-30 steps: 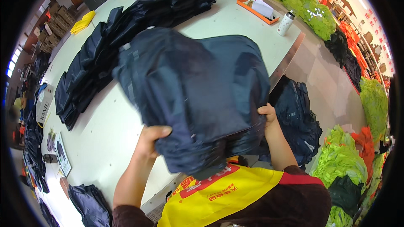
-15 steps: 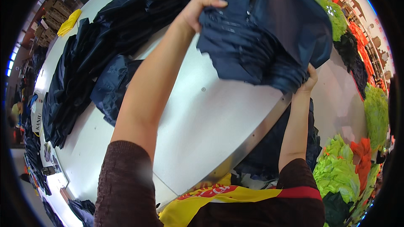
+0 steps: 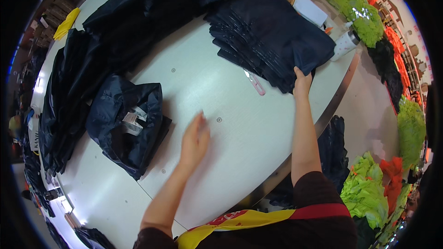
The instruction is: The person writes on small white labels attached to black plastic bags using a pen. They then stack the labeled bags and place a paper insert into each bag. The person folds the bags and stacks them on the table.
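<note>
A stack of dark navy garments [image 3: 272, 32] lies in layers on the white table [image 3: 217, 157], toward the far right. My right hand [image 3: 302, 83] grips its near corner, thumb on top and the other fingers partly hidden. Over bare tabletop, my left hand [image 3: 194, 140] is slightly blurred, holding nothing, its fingers stretched out. Left of it sits a crumpled navy garment [image 3: 124, 124] with white labels [image 3: 134, 120] showing inside. A small pink-handled tool [image 3: 255, 83] with a metal tip lies beside the stack's near edge.
A long heap of dark garments [image 3: 138, 23] lines the table's far left. A white tumbler [image 3: 345, 46] and a white box [image 3: 310, 11] stand close to the stack. Lime-green garments [image 3: 367, 189] and orange cloth [image 3: 392, 182] lie off to the right, beyond the table's metal edge [image 3: 339, 92].
The navy garment held up by both hands now lies on the stack. My left hand has let go and come back toward me; my right hand keeps hold at the corner.
</note>
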